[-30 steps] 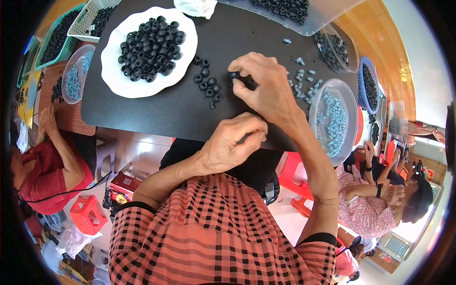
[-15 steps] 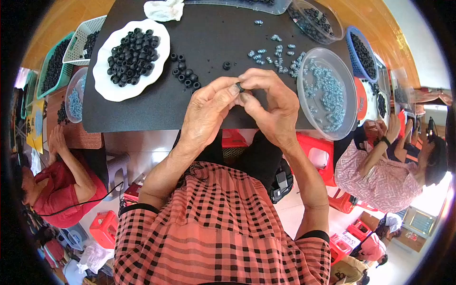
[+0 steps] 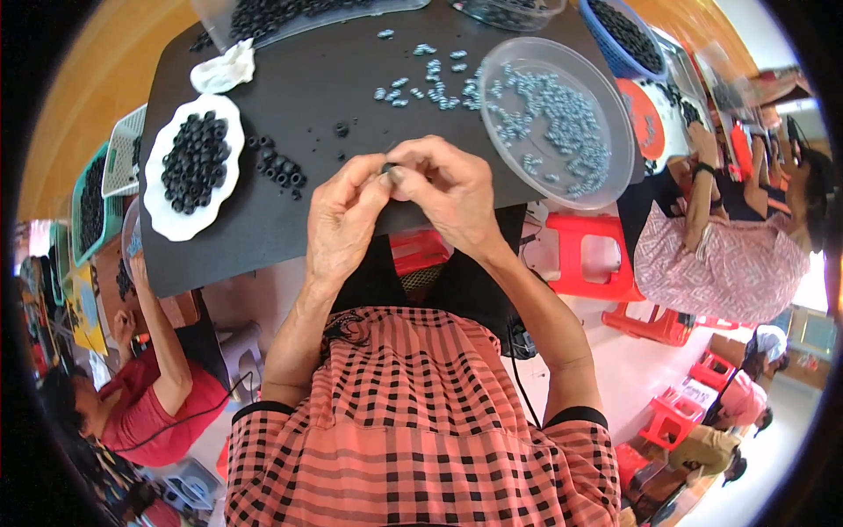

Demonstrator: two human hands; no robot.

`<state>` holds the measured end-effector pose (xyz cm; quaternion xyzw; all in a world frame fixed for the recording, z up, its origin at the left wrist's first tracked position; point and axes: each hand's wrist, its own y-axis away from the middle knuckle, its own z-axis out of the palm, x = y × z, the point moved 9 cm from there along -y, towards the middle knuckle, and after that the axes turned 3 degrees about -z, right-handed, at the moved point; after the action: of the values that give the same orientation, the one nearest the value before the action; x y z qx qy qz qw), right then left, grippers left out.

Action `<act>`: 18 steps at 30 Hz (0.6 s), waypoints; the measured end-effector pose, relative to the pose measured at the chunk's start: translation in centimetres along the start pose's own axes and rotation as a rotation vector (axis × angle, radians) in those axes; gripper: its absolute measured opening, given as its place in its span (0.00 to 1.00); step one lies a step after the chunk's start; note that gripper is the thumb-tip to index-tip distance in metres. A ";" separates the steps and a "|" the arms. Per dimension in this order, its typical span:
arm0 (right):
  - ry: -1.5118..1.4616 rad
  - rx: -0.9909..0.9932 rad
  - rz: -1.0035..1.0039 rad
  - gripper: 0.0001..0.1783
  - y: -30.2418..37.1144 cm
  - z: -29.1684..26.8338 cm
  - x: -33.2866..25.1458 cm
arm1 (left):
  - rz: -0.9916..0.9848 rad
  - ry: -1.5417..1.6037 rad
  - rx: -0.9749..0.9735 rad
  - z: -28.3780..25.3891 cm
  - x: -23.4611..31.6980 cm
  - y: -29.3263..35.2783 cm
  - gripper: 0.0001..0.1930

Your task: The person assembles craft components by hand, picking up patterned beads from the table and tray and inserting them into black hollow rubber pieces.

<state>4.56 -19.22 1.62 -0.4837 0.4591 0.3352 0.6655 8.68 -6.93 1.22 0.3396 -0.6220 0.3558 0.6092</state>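
My left hand (image 3: 342, 221) and my right hand (image 3: 450, 195) meet at the fingertips over the table's near edge. Pinched between both is a small black ring-shaped part (image 3: 389, 168), mostly covered by the fingers. Left of my hands, a loose cluster of similar black parts (image 3: 277, 165) lies on the dark tabletop, beside a white scalloped plate (image 3: 230, 167) heaped with more. One lone black part (image 3: 342, 129) sits just beyond my left hand. To the right stands a round clear tub (image 3: 622, 132) holding many small blue-grey ridged pieces (image 3: 562, 110); several more are scattered left of it.
A crumpled white cloth (image 3: 223, 68) lies at the far left of the table. A clear tray (image 3: 351, 13) of black parts and a blue basket (image 3: 645, 73) stand at the back. Co-workers sit left and right; red stools (image 3: 587, 256) stand at right.
The view has turned, so the table and its contents appear shifted left and tilted. My hands stay together on the black part. The co-worker at left has raised an arm toward a tub.
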 end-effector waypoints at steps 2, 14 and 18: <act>0.021 -0.072 -0.002 0.08 0.1 0.1 0.0 | -0.005 -0.011 -0.031 0.1 -0.3 -0.2 0.09; 0.065 0.030 -0.089 0.04 0.6 -0.5 -2.1 | 0.001 -0.066 -0.009 0.3 -0.2 -0.1 0.09; 0.305 0.000 -0.206 0.05 1.7 -2.3 -6.0 | 0.010 -0.111 0.022 0.4 0.1 -0.2 0.08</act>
<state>0.25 -20.90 6.39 -0.5733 0.5026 0.1883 0.6191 8.65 -7.41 1.35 0.3624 -0.6525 0.3463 0.5683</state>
